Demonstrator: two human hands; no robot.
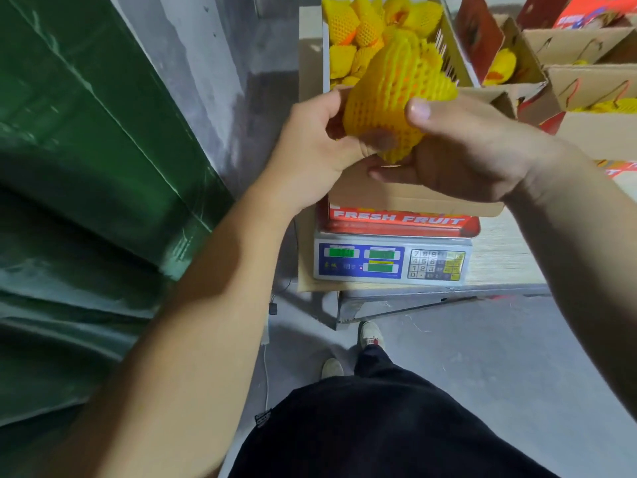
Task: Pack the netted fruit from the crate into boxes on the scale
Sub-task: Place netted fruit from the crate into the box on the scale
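Yellow foam netting wraps the fruit [396,98] that both hands hold up between them, arms reaching forward. The left hand [310,146] curls round its left side, the right hand [462,146] cups underneath with thumb on top. Right below the hands, the box [406,198] sits on the scale [391,260]. Just beyond the fingers, the crate [451,46] holds more netted fruit.

Dim, soft blur (edges bowed), faint shadows.
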